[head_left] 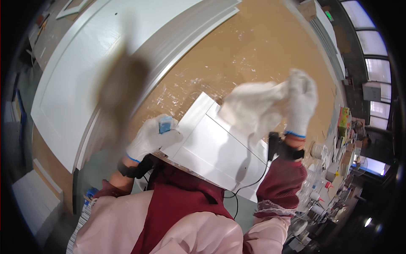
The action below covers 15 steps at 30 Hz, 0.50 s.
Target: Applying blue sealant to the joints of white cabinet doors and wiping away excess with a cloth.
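Head view: gloved left hand [151, 137] clenched round small blue block [165, 124], resting at edge of white panel [211, 150] on brown bench [253, 51]. Gloved right hand [301, 103] raised, pinching white cloth [253, 109] above panel. Bottles and jars [319, 186] crowd right side, contents unreadable.

Packages and signs, head view: 3 items.

At the right edge, mid-height, 1 upright rectangular carton [344, 120], green and yellow with red patches, stands on the cluttered bench. At upper right, 1 small green glowing sign [329, 16], rectangular, sits on the far wall. Left of centre, the left hand [149, 139] grips 1 small light-blue block-shaped pack [165, 124]; whether it bears a label cannot be told.
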{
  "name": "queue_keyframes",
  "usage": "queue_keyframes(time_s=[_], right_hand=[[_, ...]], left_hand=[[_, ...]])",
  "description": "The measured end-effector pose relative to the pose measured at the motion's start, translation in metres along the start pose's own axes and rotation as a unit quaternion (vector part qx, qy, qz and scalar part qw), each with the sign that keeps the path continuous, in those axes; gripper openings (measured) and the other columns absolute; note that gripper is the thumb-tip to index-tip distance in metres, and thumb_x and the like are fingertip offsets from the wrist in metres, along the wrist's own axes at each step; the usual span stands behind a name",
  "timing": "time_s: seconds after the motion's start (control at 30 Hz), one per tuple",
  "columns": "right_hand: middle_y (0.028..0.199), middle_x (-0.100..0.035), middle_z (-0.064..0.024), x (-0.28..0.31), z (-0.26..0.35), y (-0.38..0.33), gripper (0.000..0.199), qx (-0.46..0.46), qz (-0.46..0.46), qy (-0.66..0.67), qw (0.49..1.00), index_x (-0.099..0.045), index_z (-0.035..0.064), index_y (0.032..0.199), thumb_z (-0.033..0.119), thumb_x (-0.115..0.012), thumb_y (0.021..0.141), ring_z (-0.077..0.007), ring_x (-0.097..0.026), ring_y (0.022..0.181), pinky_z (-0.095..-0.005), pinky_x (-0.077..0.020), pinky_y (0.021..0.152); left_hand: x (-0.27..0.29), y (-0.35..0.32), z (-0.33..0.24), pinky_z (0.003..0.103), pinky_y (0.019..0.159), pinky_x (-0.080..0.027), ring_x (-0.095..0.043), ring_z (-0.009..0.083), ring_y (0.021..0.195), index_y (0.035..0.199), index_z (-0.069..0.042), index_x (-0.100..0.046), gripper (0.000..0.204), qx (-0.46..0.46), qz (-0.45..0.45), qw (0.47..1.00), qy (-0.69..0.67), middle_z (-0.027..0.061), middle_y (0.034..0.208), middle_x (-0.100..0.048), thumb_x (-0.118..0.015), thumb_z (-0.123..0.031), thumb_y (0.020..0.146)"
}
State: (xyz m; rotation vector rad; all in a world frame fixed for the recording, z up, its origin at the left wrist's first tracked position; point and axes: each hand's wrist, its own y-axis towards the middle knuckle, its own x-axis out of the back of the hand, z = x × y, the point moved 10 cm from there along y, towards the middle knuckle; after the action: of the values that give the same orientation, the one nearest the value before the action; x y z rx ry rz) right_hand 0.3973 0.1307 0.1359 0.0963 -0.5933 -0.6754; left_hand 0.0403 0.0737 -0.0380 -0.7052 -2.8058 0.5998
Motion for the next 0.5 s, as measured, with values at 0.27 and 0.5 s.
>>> queue_keyframes(time_s=[0.27, 0.5], right_hand=[[0.127, -0.057, -0.0196, 0.088, 0.022, -0.067, 0.052, 0.083, 0.077, -0.259, 0.959, -0.055, 0.0010, 0.129, 0.029, -0.065, 0.087, -0.0302, -0.054, 0.118, -0.0380, -0.0423, 0.099], [0.117, -0.061, -0.0164, 0.001, 0.012, -0.250, 0.049, 0.005, 0.288, 0.034, 0.957, -0.056, 0.0029, 0.127, 0.011, -0.072, 0.081, -0.0287, -0.060, 0.104, -0.0352, -0.0503, 0.086]], left_hand=[[0.009, -0.025, -0.030, 0.024, 0.066, -0.041, -0.046, 0.0069, 0.072, 0.078, -0.007, -0.049, 0.023, -0.069, -0.085, 0.989, -0.096, -0.0018, 0.079, -0.048, -0.070, 0.002, 0.074], [-0.065, -0.057, -0.065, 0.024, 0.072, -0.045, -0.053, 0.0091, 0.080, 0.090, -0.007, -0.049, 0.031, -0.091, 0.098, 0.971, -0.200, -0.0004, 0.085, -0.055, -0.074, 0.000, 0.073]])
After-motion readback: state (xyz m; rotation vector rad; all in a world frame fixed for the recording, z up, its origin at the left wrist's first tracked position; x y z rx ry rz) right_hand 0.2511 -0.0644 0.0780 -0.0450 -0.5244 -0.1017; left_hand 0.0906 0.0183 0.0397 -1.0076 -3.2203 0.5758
